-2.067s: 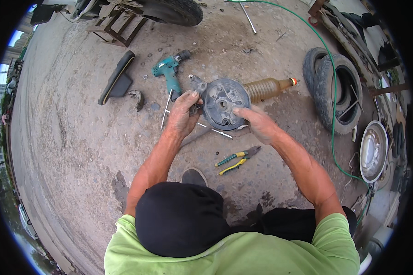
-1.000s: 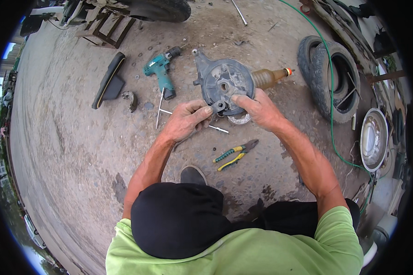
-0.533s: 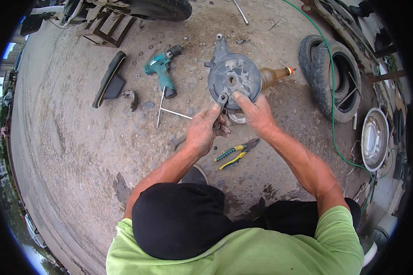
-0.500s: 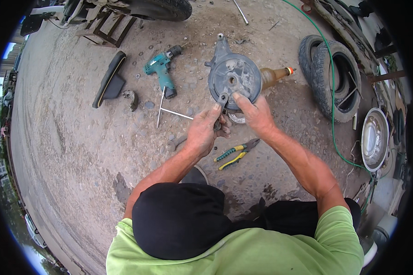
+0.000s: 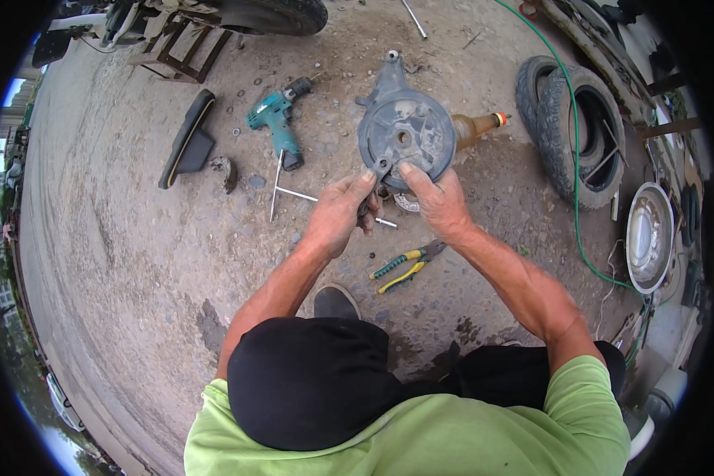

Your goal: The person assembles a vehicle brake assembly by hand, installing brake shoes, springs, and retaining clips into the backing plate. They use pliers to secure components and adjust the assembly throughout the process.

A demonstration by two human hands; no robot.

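Observation:
A round grey brake backing plate (image 5: 389,127), with a long lug at its far end, is held up over the ground. My right hand (image 5: 440,200) is closed on its near right edge, thumb pressed on the face. Pinched in my left hand (image 5: 339,208) is a short dark brake cam arm (image 5: 380,169), whose eye end sits at the plate's near edge; its lower part is hidden by the fingers. A curved brake shoe (image 5: 407,203) shows just below the plate. Beneath my left hand lies a T-handle wrench (image 5: 293,193), its middle covered.
Pliers (image 5: 408,266) with green and yellow handles lie near my shoe (image 5: 337,302). A teal cordless drill (image 5: 279,127), a black padded part (image 5: 189,141) and another brake shoe (image 5: 225,174) are at left. A brown bottle (image 5: 476,127), tyres (image 5: 579,139) and a green hose (image 5: 577,174) are right.
My left hand has shifted left and slightly down with the cam arm. The plate has turned a little, its far lug swinging right and up. The wrench's far end now shows beside my left fingers.

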